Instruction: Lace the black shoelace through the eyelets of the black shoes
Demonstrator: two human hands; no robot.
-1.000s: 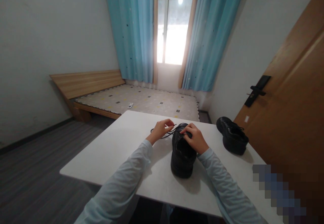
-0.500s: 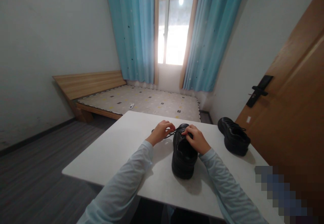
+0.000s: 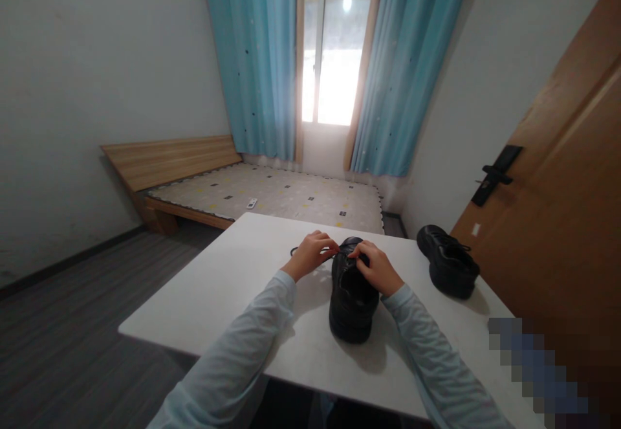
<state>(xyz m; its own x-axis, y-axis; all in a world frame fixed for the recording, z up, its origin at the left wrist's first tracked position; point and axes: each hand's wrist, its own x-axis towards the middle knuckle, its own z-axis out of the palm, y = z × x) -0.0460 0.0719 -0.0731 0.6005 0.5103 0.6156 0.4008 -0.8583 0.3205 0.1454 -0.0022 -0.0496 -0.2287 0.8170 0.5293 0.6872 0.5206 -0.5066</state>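
Note:
A black shoe (image 3: 353,312) stands upright on the white table (image 3: 233,286), its heel towards me. At its left side my left hand (image 3: 314,252) is closed in a pinch on the black shoelace (image 3: 294,250), part of which sticks out to the left of the fingers. My right hand (image 3: 376,266) rests over the right side of the shoe opening, thumb and finger pinched near the tongue and upper eyelets. What exactly the right fingertips grip is too small to make out. Another black shoe (image 3: 451,267), laced, sits at the table's right edge.
Behind the table is a bed (image 3: 272,186) with a patterned mattress and a small white remote-like object (image 3: 251,203) on it. A wooden door (image 3: 557,189) with a black handle stands close on the right. Blue curtains (image 3: 262,60) flank the window.
My left hand has moved slightly right, closer to the shoe's laces, and its fingers have drawn together. The right hand and both shoes look unmoved.

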